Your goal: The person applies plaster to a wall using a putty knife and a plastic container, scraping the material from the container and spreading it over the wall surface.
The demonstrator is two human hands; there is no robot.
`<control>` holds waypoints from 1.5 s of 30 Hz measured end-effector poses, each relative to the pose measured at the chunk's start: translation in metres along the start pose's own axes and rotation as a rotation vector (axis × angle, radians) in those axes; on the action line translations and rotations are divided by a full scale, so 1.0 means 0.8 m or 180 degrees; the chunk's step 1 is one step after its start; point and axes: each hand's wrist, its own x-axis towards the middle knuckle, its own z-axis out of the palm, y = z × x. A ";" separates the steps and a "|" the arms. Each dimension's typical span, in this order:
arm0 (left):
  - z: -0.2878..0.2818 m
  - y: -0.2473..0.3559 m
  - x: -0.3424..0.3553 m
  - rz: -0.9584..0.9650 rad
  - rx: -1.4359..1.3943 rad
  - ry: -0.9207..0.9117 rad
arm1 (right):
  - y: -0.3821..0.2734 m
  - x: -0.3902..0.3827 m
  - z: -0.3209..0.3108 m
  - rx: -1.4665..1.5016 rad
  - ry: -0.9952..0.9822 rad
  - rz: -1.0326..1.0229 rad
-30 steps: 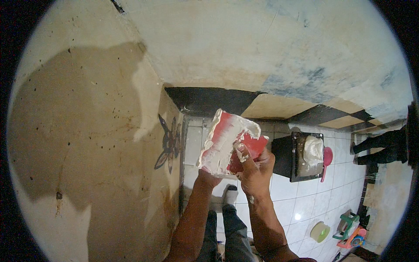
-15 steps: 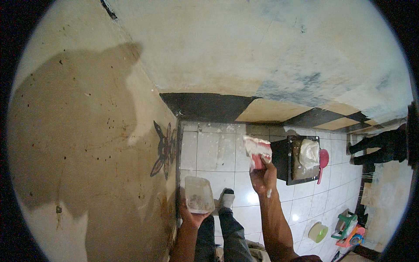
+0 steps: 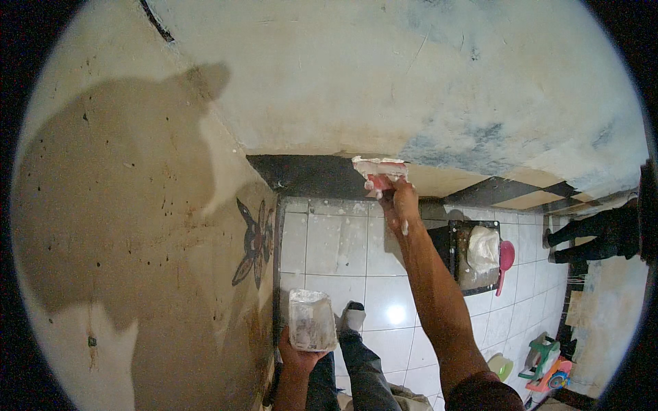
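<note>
My left hand (image 3: 299, 349) holds a translucent plastic tub (image 3: 311, 318) smeared with white residue, low beside the left wall. My right hand (image 3: 401, 204) is closed on a red spreader (image 3: 380, 177) coated in white paste, reaching to the far wall (image 3: 343, 82) at the top edge of its black-and-beige checked band (image 3: 308, 175). Whether the blade touches the wall is hard to tell. The upper wall is pale with blue-grey patches.
A black square container (image 3: 469, 281) with a white lump (image 3: 483, 248) stands on the tiled floor, a pink dipper (image 3: 506, 257) beside it. Lower right are a green bowl (image 3: 500, 366) and green and orange objects (image 3: 541, 359). Another person's legs (image 3: 589, 226) are at the far right.
My hands have moved apart: the right carried the coated spreader up and forward to the wall band, while the left lowered the tub toward my legs.
</note>
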 end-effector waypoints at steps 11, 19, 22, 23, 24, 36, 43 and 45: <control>0.080 -0.035 -0.026 0.0354 0.0327 0.0743 | 0.000 -0.023 -0.019 -0.0239 -0.0105 -0.0639; 0.032 -0.036 -0.014 0.0253 0.0259 0.0287 | 0.031 0.061 -0.033 0.0134 0.0145 -0.0430; 0.041 -0.037 -0.018 0.0285 0.0168 0.0404 | 0.006 0.073 0.018 -0.0287 0.0401 -0.0604; 0.042 -0.037 -0.021 0.0306 0.0136 0.0447 | 0.011 0.058 0.034 -0.0139 0.0503 -0.0719; 0.045 -0.038 -0.022 0.0299 0.0158 0.0391 | 0.023 0.053 0.026 -0.0437 0.0545 -0.0946; 0.043 -0.033 -0.036 0.0344 0.0178 0.0566 | 0.056 0.078 0.094 0.0053 0.0673 -0.0620; 0.026 -0.025 -0.043 0.0284 -0.0041 0.0423 | 0.120 0.035 0.069 -0.1486 -0.0066 -0.0783; 0.026 -0.025 -0.042 0.0349 0.0048 0.0367 | 0.118 0.060 0.084 0.0269 0.0200 -0.0252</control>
